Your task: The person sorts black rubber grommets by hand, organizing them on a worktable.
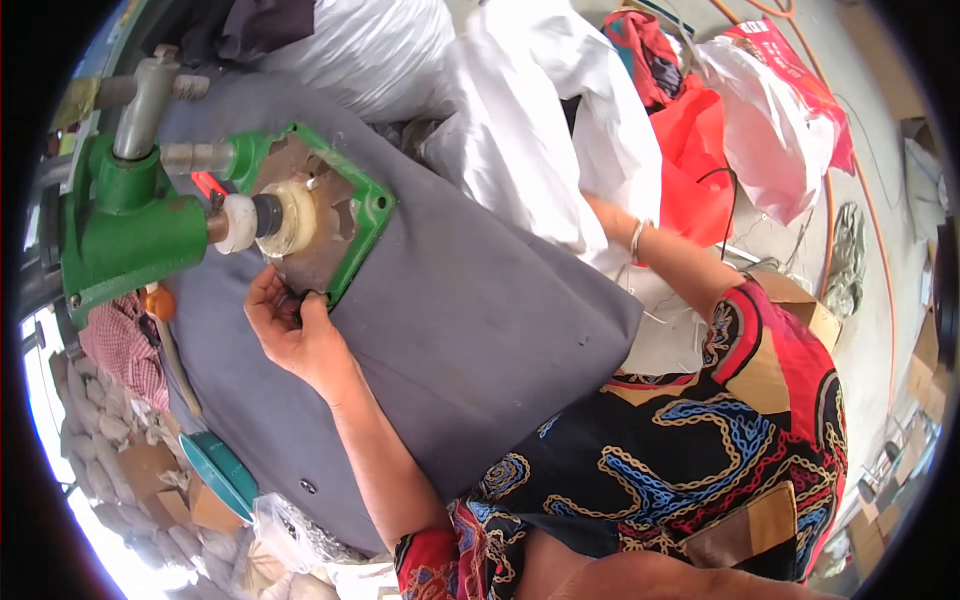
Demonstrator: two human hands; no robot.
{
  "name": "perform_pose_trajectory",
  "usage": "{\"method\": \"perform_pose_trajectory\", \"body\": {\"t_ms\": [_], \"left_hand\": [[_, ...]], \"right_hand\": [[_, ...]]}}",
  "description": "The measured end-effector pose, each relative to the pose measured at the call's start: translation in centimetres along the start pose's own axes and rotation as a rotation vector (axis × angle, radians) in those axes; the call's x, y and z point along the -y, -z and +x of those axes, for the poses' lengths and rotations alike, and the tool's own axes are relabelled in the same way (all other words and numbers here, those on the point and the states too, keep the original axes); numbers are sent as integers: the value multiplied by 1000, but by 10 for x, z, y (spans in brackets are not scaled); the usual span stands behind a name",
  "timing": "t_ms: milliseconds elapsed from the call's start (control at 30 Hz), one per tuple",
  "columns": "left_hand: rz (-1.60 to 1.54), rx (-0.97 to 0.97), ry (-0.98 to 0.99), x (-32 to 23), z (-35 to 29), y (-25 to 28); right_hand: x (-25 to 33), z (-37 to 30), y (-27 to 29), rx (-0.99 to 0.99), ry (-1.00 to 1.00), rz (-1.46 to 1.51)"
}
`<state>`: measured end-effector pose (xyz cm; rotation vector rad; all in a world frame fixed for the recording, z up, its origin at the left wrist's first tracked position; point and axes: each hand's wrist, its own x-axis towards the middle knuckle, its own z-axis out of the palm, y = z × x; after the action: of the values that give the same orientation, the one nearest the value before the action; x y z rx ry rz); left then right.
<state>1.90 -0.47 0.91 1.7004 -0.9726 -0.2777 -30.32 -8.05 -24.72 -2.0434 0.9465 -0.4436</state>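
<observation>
My left hand (300, 330) is closed, fingertips pinched beside the lower corner of the green metal frame (352, 258). A small dark piece (290, 306) shows between the fingers; its kind cannot be made out. Just above that hand, a pale yellowish round die (290, 218) with a black ring sits in line with a white collar (237, 223) on the green machine head (135, 235). My right hand (606, 218) reaches into a bunched white cloth (520, 130), which hides its fingers. A bracelet shows at that wrist.
Grey cloth (460, 290) covers the work surface under the machine. White sacks (370, 55), a red cloth bag (690, 150) and a cardboard box (800, 305) lie beyond. On the left are a teal basin (222, 472), a clear plastic bag (290, 525) and a checked cloth (125, 350).
</observation>
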Motion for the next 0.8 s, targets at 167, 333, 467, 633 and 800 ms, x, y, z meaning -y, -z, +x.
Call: {"method": "perform_pose_trajectory", "body": {"t_ms": [167,333,467,633,800], "left_hand": [[6,4,1,1,1,-3],[-42,-13,-12,2,-5,-16],[-49,-36,7,-13,-7,-6],[6,-66,-31,-14,-5,8],[-27,-29,24,-9,-10,-7]], "right_hand": [[-37,30,-8,-340,-275,813],[-31,102,8,-612,-444,1643],[98,125,10,-536,-217,1638],[98,279,-118,-102,-61,915],[69,338,-93,-192,-162,503]]}}
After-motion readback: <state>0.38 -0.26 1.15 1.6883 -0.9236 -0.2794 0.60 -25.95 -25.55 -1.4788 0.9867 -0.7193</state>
